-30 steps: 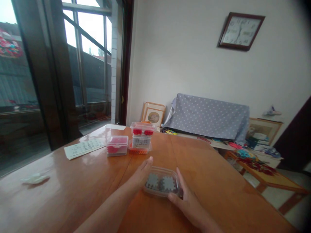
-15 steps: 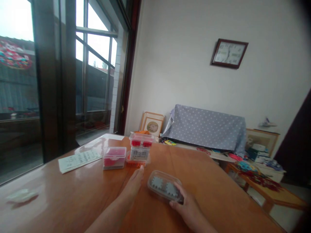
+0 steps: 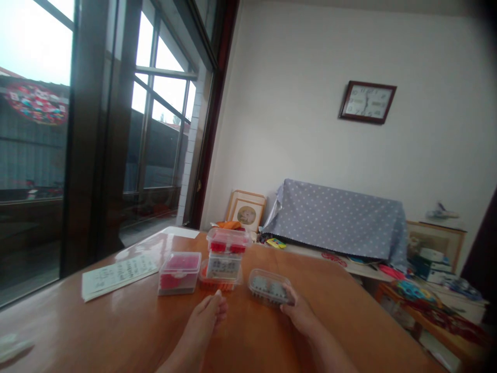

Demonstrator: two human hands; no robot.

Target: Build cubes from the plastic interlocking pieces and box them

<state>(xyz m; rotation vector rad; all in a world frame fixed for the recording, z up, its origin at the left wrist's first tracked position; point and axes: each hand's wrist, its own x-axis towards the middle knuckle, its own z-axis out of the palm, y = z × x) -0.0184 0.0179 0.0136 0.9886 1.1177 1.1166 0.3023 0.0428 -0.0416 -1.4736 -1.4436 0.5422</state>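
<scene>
My right hand (image 3: pixel 297 312) grips the near right corner of a clear plastic box (image 3: pixel 268 286) that holds grey puzzle-edged pieces, lifted a little above the wooden table (image 3: pixel 116 326). My left hand (image 3: pixel 209 314) rests on the table just left of it, fingers loosely curled and holding nothing. Right beyond my left hand stands a stack of clear boxes (image 3: pixel 225 257) with red, grey and orange pieces. A clear box with red pieces (image 3: pixel 179 272) sits to the left of that stack.
A printed paper sheet (image 3: pixel 118 273) lies at the table's left. A crumpled white scrap (image 3: pixel 11 346) sits near the left front edge. Beyond the table are a dotted grey cover (image 3: pixel 334 215), framed pictures and a cluttered low table (image 3: pixel 430 305). A large window (image 3: pixel 77 129) fills the left.
My right hand has carried the grey-piece box forward, nearer the stack. My left hand let go of the box and drew back onto the table. The view tilted upward.
</scene>
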